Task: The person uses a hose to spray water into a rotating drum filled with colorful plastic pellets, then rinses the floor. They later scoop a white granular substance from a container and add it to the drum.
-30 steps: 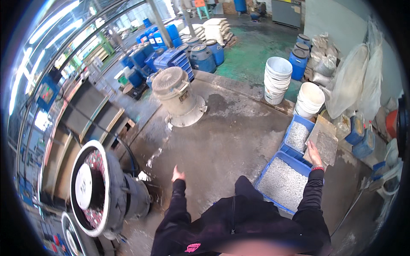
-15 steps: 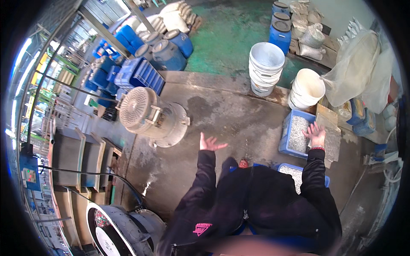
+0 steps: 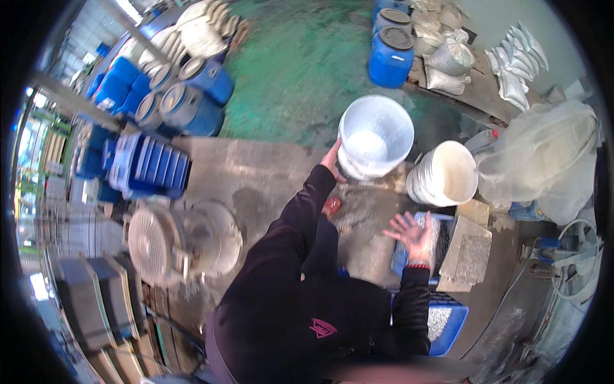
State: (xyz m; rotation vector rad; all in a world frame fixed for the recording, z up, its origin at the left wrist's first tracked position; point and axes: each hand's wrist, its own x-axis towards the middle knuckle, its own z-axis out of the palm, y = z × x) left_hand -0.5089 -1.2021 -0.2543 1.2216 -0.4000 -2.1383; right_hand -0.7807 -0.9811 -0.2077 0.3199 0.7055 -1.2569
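My left hand [image 3: 331,161] grips the left side of a white plastic bucket [image 3: 375,137], which is round and open at the top. Some of its fingers are hidden by the bucket wall. Lower and to the right, my right hand [image 3: 412,238] is open, palm up and fingers spread, holding nothing. Beneath it is a blue crate [image 3: 400,256] of small pale pieces. Just above, a stack of off-white buckets [image 3: 442,174] leans to the right, apart from both hands.
Flat boards [image 3: 465,256] lie beside the crate, and a second blue crate [image 3: 455,329] of pale pieces sits nearer. A round metal machine part [image 3: 185,240] stands at left. Blue barrels [image 3: 391,56] and sacks [image 3: 451,54] line the far side. Translucent sheeting [image 3: 543,160] bulges at right.
My left hand has gone from open in the air to gripping the white bucket, which looks larger and nearer. My right hand stays open. The view has shifted, with the machine part now farther left.
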